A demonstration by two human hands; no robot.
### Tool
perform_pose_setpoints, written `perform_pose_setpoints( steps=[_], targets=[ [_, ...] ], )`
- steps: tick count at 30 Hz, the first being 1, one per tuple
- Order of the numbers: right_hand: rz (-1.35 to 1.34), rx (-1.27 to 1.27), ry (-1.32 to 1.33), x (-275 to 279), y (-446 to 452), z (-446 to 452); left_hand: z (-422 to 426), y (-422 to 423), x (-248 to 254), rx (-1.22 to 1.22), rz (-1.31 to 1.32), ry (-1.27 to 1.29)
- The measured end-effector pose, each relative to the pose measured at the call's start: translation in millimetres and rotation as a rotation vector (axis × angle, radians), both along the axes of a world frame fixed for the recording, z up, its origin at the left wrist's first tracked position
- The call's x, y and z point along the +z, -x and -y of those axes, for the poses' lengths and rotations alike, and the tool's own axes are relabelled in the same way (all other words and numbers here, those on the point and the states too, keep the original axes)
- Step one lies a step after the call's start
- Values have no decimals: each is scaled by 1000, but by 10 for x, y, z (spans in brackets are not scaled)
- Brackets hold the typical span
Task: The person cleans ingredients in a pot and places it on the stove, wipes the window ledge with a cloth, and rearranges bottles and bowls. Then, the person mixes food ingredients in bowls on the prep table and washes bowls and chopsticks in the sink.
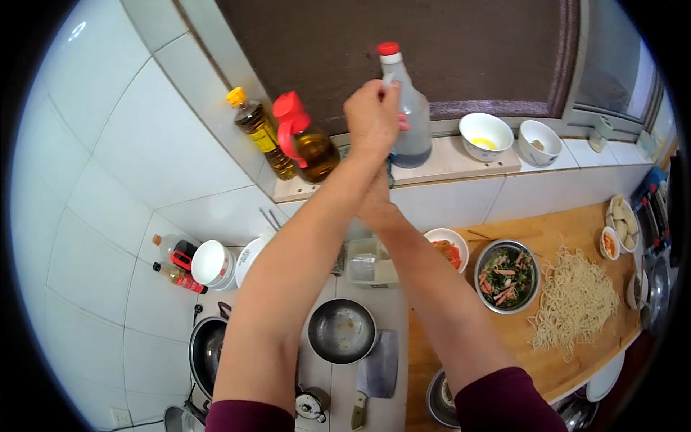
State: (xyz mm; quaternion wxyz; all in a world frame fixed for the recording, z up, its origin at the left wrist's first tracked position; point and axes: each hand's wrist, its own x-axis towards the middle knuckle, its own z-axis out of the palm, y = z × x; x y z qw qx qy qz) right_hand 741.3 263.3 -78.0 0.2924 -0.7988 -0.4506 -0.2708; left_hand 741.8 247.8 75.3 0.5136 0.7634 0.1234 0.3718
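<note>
Fingers of the left hand (370,119) hold the tall bottle (414,129). I can't tell the right hand's (376,200) fingers. A slip could bump the oil jug (318,153) over.

Window ledge (475,169), pale wood running into white tile: oil bottle (263,133), red-lidded oil jug (317,151) and white bowl (486,147) on the wood; second bowl (540,147) on the tile. Large jug (416,119) upright, base at the wood; contact uncertain. Wooden board (536,362): loose pile of noodles (576,299), metal bowl (512,270) of greens just left of it, small dish (609,243) near far right edge. White counter (392,309): round pan (342,331), touching or nearly touching cleaver (380,367), lying flat; plastic tub (368,261) behind.
</note>
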Motion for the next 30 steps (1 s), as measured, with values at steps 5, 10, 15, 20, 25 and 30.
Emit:
perform_pose_setpoints(
  steps=[5,10,15,20,25,30],
  targets=[
    [-203,117,48,187,10,159,21,17,73,-112,-91,27],
    [-199,21,63,242,-53,214,-490,406,-151,100,98,-399],
    [-173,-93,115,184,64,38,-947,1135,-272,497,107,-460],
    [-128,-6,192,254,141,97,-1110,1009,-361,494,-210,-305],
    [-195,-6,210,314,-66,222,-1099,1047,-266,166,-121,275],
    [-203,-99,218,293,24,36,-1050,1302,-63,161,-85,236]
  ],
)
